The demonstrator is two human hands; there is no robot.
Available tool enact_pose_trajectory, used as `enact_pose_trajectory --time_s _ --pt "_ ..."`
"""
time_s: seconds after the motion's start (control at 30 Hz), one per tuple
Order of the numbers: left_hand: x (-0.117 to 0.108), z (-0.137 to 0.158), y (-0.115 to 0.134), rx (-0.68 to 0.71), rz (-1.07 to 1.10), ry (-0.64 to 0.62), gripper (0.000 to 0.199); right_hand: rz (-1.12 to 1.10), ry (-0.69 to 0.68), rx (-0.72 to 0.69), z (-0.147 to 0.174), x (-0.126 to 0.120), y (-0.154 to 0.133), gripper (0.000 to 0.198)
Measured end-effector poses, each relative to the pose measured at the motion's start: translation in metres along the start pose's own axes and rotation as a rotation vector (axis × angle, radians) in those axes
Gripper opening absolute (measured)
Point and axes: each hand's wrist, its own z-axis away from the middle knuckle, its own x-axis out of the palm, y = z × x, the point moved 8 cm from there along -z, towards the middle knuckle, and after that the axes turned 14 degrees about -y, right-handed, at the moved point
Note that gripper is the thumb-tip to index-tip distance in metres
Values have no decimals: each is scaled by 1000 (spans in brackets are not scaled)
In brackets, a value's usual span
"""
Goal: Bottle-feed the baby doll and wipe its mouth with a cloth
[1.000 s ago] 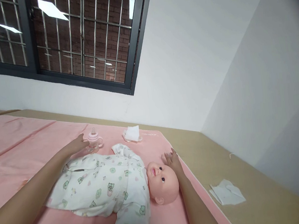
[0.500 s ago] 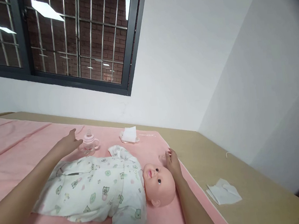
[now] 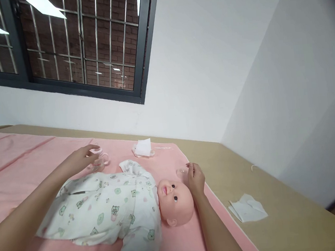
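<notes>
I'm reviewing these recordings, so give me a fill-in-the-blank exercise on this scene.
The doll lies on a blanket coloured ____.
Of the bottle and the doll's head, the left hand is nearer the ____.
Of those two, the right hand is nearer the ____.
The doll's eyes are not shut but ____.
Missing words: pink; bottle; head; open.

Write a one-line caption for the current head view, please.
Left hand at a baby bottle, right hand by a clear object, near a doll lying on a pink blanket.
</notes>
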Motion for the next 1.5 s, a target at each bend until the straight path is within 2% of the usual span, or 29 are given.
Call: enact_pose_trajectory --time_s 0.1,0.27,0.47,0.6,0.7,0.83,1.0,1.13,1.3,1.5 --pt "9 0 4 20 89 -64 62 13 10 -11 2 -2 -5 45" --pt "18 10 23 106 111 -53 54 27 -20 -41 2 3 -10 48" --pt "42 30 64 190 106 -99 49 7 -51 -78 2 9 -12 50" --pt "67 32 90 212 51 -151 48 -17 -77 -74 4 11 -14 48" --pt "82 20 98 231 3 -186 45 -31 -92 -75 6 12 -16 47" --pt "99 -15 103 256 -68 -243 44 -35 -117 -79 6 15 -19 45" --pt "117 -71 111 255 -311 -221 43 -64 -156 -71 7 20 -18 45" --pt "134 -101 114 210 -436 -196 42 -82 -134 -67 6 19 -13 45" --pt "137 -109 117 150 -568 -181 43 -109 -57 -26 3 14 -6 44" --pt "121 -98 115 112 -660 -182 42 -151 -35 47 3 11 0 43"
